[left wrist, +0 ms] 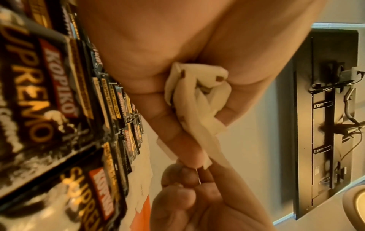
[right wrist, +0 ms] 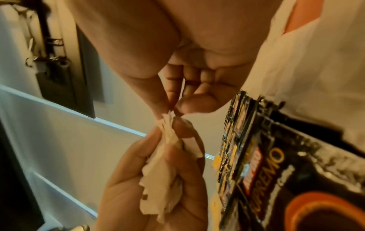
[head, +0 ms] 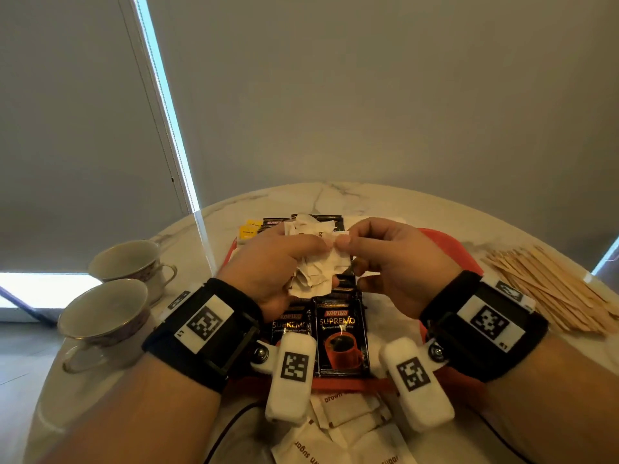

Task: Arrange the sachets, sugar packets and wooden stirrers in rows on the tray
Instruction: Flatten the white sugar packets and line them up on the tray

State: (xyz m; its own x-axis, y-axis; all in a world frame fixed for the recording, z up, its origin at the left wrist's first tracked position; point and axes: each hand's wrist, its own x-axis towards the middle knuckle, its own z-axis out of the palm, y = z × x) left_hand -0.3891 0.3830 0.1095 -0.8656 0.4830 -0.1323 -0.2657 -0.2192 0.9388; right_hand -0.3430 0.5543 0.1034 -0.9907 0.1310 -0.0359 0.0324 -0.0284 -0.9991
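Two teacups (head: 114, 296) stand on the marble table (head: 385, 202) left of the red tray (head: 445, 244); a heap of wooden stirrers (head: 552, 286) lies to its right, long axes running from far left to near right; loose sugar packets (head: 351, 426) lie near of the tray; black coffee sachets (head: 341, 336) sit on it in rows running near to far, print upright toward the viewer. The left hand (head: 274, 269) grips a crumpled bunch of white packets (head: 315, 272) above the tray, hiding its middle; the right hand (head: 395, 262) pinches one packet's corner between thumb and forefinger.
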